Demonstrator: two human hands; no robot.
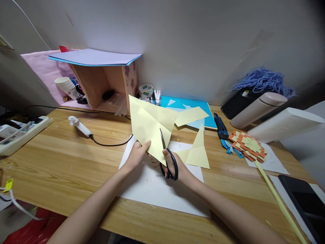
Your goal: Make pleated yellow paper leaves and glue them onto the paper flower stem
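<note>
So the pale yellow sheet (147,122) is sitting up off the table between the two hands, tilting, and it's looking like thin matte card with straight edges, sharp corners and a few soft creases. Its long axis is running from a corner beyond the left hand (137,154) down to a corner right by the right hand (179,166). The left one is pinching the near edge, thumb lying on top, fingers mostly hiding underneath. The right one is wrapping around the black scissors (164,145), thumb going in one smooth loop. They're pointing away from the right hand and slightly left, long axis following that line; one dark slim blade is showing over the card, but the other is hiding, so I can't tell how wide they're opening. Just right of the right hand, a pointy yellow offcut (199,152) is lying partly on plain white paper (162,198), which is spreading under both hands with little crumbs on it. Farther right, a layered orange-and-yellow paper flower (248,145) is resting on a long pale stem that's running out of frame. A glossy black phone (304,200) is getting cut off at the edge, well right of that same hand.
</note>
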